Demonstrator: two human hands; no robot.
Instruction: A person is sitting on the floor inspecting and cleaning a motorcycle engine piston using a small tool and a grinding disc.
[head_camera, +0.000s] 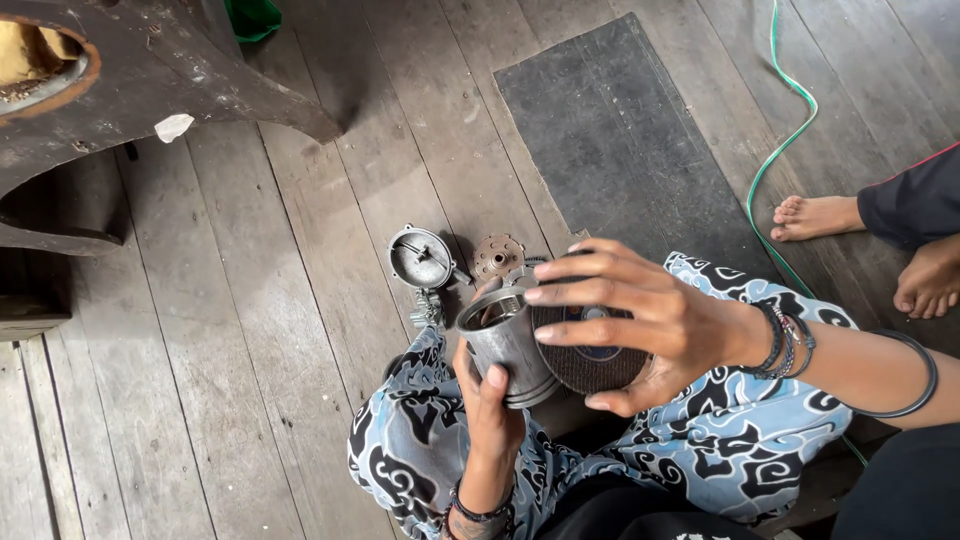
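Your left hand (488, 395) grips a metal cylinder (508, 345) while your right hand (640, 320) clasps a dark abrasive disc (590, 362) against it, above the wooden floor (250, 350).

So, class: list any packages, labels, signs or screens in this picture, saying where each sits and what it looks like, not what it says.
Round label: at the centre of the dark abrasive disc under the right hand, blue with a pale edge, mostly hidden by fingers.
No packages, signs or screens in view.
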